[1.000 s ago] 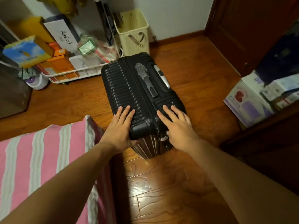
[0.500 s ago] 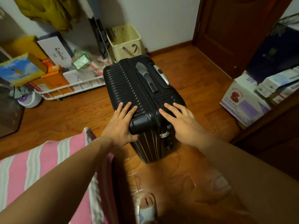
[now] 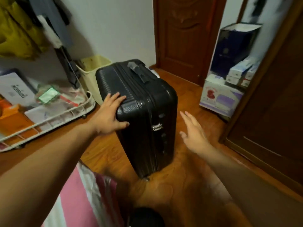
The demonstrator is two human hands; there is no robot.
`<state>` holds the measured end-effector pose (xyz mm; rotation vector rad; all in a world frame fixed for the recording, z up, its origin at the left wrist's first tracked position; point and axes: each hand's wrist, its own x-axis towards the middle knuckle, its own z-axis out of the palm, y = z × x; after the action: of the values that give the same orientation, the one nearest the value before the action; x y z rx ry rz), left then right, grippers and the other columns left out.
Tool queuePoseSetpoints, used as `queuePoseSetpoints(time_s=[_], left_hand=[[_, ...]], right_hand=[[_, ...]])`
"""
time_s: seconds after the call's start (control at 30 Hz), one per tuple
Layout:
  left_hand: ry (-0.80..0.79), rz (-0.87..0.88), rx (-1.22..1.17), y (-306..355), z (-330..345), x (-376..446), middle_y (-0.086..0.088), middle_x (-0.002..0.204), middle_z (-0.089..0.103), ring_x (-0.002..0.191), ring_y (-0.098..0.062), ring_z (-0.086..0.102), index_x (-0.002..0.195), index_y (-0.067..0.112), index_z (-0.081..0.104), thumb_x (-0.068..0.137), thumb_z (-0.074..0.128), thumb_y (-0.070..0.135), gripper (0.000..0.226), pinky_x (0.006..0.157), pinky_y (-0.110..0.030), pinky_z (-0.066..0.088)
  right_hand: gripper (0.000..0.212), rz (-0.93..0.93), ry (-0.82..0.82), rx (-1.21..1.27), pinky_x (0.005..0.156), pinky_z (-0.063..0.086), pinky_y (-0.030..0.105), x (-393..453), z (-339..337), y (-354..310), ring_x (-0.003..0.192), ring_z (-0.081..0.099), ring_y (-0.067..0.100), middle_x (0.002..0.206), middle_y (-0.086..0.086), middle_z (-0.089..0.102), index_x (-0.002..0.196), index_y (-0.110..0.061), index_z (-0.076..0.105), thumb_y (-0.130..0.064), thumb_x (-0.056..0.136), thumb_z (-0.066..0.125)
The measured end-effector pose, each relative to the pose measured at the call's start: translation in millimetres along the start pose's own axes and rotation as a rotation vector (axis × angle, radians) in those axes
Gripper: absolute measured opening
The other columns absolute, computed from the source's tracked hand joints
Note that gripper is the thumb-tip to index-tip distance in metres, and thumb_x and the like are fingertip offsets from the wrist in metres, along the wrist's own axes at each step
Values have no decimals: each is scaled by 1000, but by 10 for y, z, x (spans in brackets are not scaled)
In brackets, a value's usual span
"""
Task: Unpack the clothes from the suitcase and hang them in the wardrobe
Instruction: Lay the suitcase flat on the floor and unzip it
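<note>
Our left hand (image 3: 109, 118) gripped the upright suitcase (image 3: 139, 112) on the floor (image 3: 188, 185), fingers spread over its corner; our right hand (image 3: 194, 134) hovered beside, fingers loose. One-handed, it could topple.

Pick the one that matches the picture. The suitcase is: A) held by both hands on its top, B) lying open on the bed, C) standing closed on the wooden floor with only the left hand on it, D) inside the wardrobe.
C: the black suitcase stands closed on the wooden floor; the left hand holds its top corner, and the right hand hangs open beside it, apart.
</note>
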<state>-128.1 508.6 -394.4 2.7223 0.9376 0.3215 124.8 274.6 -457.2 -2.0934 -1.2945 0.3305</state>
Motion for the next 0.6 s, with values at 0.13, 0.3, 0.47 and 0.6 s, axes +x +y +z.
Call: queuePoseSetpoints(time_s=[0.13,0.3,0.47,0.6], left_hand=[[-21,-52,38,-117,-83,-172,0,169,2,155,-30,-6,160,36,11,79,81,44,108,125,-52,9],[326,-203,-156,-71,360,-602,6,168,-8,155,-23,-1,158,44,13,91,71,19,92,126,-47,14],[551,-510,-543,419,740,-746,7,167,-9,151,-12,2,159,43,5,91,68,7,99,118,-26,9],[634,-834,-905,868,1071,-719,-3,134,44,120,-18,49,136,25,47,89,69,7,55,108,-30,40]], right_hand=[[86,61,-144,-127,119,24,41,-415,15,-76,152,9,22,166,-13,-1,158,-41,8,-30,95,65],[94,-66,-60,-241,120,20,44,-128,-104,-383,153,-3,18,165,-14,-8,157,-41,0,-39,92,67],[107,-363,-4,-471,121,1,47,495,24,-879,152,-18,25,166,-4,-15,159,-32,-7,-54,85,68],[113,-470,-59,-579,124,1,54,784,205,-990,152,-17,28,167,-1,-10,159,-28,-4,-66,80,67]])
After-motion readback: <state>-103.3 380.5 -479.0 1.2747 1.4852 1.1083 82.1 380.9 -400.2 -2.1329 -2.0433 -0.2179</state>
